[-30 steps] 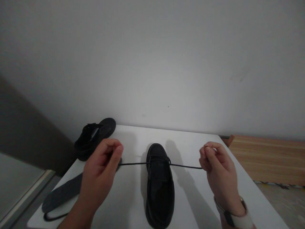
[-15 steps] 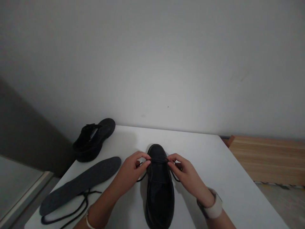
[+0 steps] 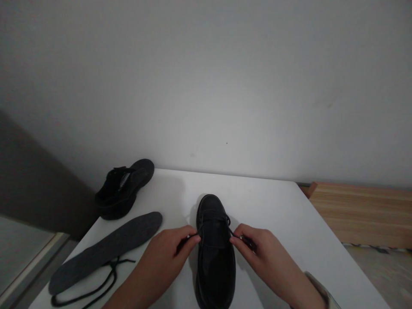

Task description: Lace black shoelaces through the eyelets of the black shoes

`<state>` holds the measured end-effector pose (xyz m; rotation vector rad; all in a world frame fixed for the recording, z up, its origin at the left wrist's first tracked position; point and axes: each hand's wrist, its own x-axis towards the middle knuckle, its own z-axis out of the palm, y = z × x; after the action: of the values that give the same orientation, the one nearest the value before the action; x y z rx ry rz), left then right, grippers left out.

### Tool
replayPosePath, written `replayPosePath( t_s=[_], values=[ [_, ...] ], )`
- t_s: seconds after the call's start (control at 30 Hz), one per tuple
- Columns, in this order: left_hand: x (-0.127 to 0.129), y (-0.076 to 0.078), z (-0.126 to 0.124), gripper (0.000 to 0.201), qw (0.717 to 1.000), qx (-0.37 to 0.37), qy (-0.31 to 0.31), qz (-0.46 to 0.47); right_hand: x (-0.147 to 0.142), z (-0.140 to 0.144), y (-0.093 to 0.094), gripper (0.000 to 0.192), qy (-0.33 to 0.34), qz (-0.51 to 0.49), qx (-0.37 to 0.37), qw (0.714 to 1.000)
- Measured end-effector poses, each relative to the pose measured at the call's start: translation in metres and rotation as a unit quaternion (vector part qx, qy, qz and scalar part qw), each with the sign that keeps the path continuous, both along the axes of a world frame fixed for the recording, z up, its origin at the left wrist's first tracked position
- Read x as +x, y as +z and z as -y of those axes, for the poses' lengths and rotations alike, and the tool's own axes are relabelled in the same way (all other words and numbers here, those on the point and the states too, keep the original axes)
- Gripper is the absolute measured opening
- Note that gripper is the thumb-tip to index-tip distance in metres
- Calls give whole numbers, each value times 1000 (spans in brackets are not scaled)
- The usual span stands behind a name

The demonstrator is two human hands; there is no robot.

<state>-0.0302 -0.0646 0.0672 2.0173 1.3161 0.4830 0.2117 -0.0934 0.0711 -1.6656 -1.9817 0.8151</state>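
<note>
A black shoe (image 3: pixel 215 262) lies on the white table with its toe pointing away from me. A dark shoelace (image 3: pixel 214 217) crosses its front part and comes out at both sides. My left hand (image 3: pixel 175 253) pinches one end of the lace at the shoe's left edge, thumb against forefinger. On the other side my right hand (image 3: pixel 257 246) pinches the other end between thumb and fingers. Both lace ends run back toward me from the eyelets. The free tips are mostly hidden by my hands.
A second black shoe (image 3: pixel 124 189) rests at the table's back left corner. In front of it lie a grey insole (image 3: pixel 106 249) and a loose black shoelace (image 3: pixel 111 274). Behind the white table (image 3: pixel 257 193) rises a wall; a wooden board (image 3: pixel 360 214) is at the right.
Both hands have moved back toward me from the shoe's front, drawing the lace ends with them. The lace across the shoe now shows more plainly.
</note>
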Motion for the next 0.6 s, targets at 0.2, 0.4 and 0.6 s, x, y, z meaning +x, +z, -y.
replayPosePath(
  t_s=[0.2, 0.4, 0.6],
  values=[
    [-2, -9, 8, 30, 996, -13, 20, 81, -7, 9, -1, 25, -1, -12, 50, 999],
    [4, -12, 12, 28, 979, -97, 5, 179, -10, 17, -4, 22, 5, -58, 34, 998],
    [13, -4, 13, 25, 963, -159, -15, 217, -10, 20, 4, 20, 40, -127, -13, 991]
  ],
)
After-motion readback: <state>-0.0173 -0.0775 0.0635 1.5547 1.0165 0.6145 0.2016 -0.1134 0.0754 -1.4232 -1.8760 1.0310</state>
